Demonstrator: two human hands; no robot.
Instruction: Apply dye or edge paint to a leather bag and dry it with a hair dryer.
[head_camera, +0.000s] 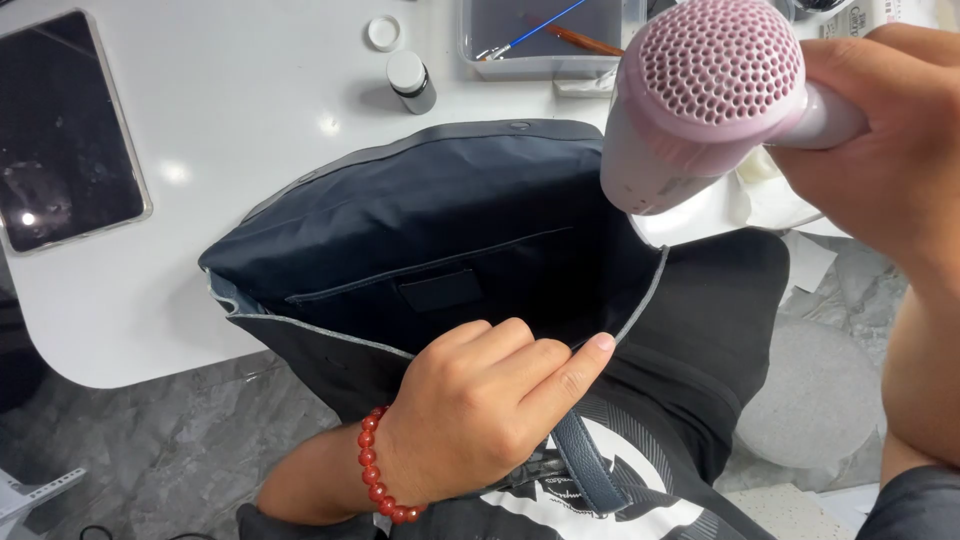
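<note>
Hairdryer (705, 100) R, bag (440, 240) L.

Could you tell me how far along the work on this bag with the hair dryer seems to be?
Done: the dark bag lies opened on the white table, lining exposed. In hand: the left hand holds the bag's near rim open, while the right hand holds the pink hair dryer, which points into the opening. Left: the pictures cannot show whether the lining is wet or dry; the small bottle stands uncapped beside its cap.

One tablet (62, 130), dark rectangular screen switched off, pale rim, lies on the white table (250, 110) at ten o'clock.
</note>
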